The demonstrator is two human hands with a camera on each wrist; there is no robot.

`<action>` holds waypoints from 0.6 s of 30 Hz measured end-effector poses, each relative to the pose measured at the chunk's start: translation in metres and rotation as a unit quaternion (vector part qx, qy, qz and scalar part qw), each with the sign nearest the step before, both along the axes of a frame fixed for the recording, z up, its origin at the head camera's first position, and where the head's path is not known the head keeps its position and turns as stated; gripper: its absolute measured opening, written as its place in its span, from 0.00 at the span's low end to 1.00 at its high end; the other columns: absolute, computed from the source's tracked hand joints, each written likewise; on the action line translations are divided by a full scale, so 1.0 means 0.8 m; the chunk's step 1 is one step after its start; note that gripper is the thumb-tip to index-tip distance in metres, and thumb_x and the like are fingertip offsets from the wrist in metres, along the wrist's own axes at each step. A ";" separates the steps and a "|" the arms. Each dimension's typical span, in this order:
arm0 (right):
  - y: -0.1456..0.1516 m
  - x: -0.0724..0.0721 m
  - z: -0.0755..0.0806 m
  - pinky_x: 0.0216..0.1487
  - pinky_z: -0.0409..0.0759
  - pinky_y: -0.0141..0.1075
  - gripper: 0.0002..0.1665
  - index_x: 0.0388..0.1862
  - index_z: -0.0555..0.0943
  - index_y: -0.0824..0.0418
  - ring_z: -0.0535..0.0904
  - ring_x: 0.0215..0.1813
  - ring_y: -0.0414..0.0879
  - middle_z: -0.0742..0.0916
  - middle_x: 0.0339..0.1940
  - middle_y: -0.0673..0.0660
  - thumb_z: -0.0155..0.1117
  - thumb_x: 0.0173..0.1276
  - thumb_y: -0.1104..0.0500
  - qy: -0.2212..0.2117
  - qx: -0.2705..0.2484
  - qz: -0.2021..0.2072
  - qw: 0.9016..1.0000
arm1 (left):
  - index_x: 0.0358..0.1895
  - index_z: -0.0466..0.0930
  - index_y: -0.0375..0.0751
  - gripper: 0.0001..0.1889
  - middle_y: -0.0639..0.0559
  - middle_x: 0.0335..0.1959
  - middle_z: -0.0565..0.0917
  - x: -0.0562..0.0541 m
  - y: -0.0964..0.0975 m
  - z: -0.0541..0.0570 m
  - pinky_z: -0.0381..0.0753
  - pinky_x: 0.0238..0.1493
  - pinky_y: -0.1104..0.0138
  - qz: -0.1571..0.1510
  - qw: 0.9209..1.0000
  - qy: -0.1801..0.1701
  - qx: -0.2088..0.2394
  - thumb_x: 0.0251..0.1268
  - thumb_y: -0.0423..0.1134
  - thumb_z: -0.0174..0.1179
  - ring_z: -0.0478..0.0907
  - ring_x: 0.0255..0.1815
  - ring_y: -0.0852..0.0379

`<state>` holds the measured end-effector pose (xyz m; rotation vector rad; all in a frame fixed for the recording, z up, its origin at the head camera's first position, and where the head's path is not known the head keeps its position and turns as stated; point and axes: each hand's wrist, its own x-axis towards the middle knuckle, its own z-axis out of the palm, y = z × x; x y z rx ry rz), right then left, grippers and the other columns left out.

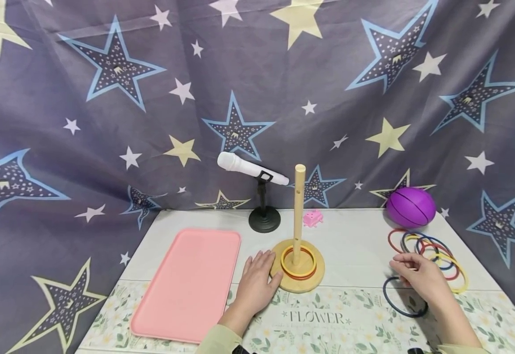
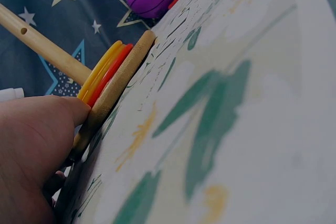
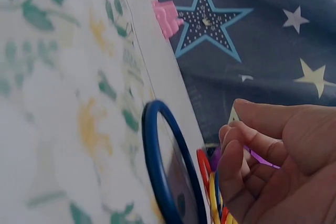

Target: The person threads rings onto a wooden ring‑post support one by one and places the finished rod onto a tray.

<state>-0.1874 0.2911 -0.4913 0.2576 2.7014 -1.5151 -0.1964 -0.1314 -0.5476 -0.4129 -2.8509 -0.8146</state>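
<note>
A wooden peg (image 1: 298, 211) stands upright on a round wooden base (image 1: 299, 285). Around its foot lie a yellow ring (image 1: 315, 263) and a red ring (image 1: 302, 278). My left hand (image 1: 257, 282) rests at the base's left edge, fingers extended; its thumb touches the base in the left wrist view. Over on the right, my right hand (image 1: 425, 280) hovers above a dark blue ring (image 1: 387, 297) lying on the table. In the right wrist view its fingers (image 3: 257, 140) are loosely bent with nothing between them, apart from the blue ring (image 3: 152, 156).
Several coloured rings (image 1: 463, 275) overlap right of the right hand, before a purple ball (image 1: 410, 207). A pink tray (image 1: 186, 285) lies on the left. Behind the peg are a white microphone (image 1: 248, 167) on a black stand (image 1: 264, 220) and a small pink object (image 1: 313, 218).
</note>
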 end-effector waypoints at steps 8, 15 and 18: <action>0.019 0.002 -0.010 0.36 0.88 0.34 0.30 0.67 0.79 0.74 0.84 0.36 0.43 0.88 0.40 0.54 0.68 0.84 0.50 -0.015 -0.005 -0.019 1.000 | 0.82 0.72 0.36 0.32 0.38 0.83 0.72 0.001 0.001 0.002 0.49 0.88 0.39 0.000 1.000 -0.005 0.001 0.85 0.49 0.61 0.62 0.87 0.38; 0.028 -0.001 -0.018 0.35 0.88 0.34 0.31 0.68 0.80 0.76 0.84 0.36 0.41 0.89 0.40 0.50 0.69 0.83 0.50 -0.022 0.007 -0.023 0.999 | 0.82 0.72 0.36 0.31 0.38 0.83 0.72 0.000 0.001 0.002 0.49 0.88 0.40 0.003 1.000 -0.007 -0.001 0.85 0.49 0.61 0.61 0.87 0.39; 0.030 -0.002 -0.020 0.35 0.87 0.35 0.33 0.69 0.80 0.76 0.85 0.36 0.42 0.90 0.41 0.49 0.70 0.83 0.49 -0.027 0.014 -0.026 0.999 | 0.82 0.72 0.36 0.32 0.39 0.83 0.72 0.000 0.001 0.002 0.49 0.88 0.40 0.003 1.000 -0.008 -0.001 0.85 0.49 0.61 0.61 0.87 0.39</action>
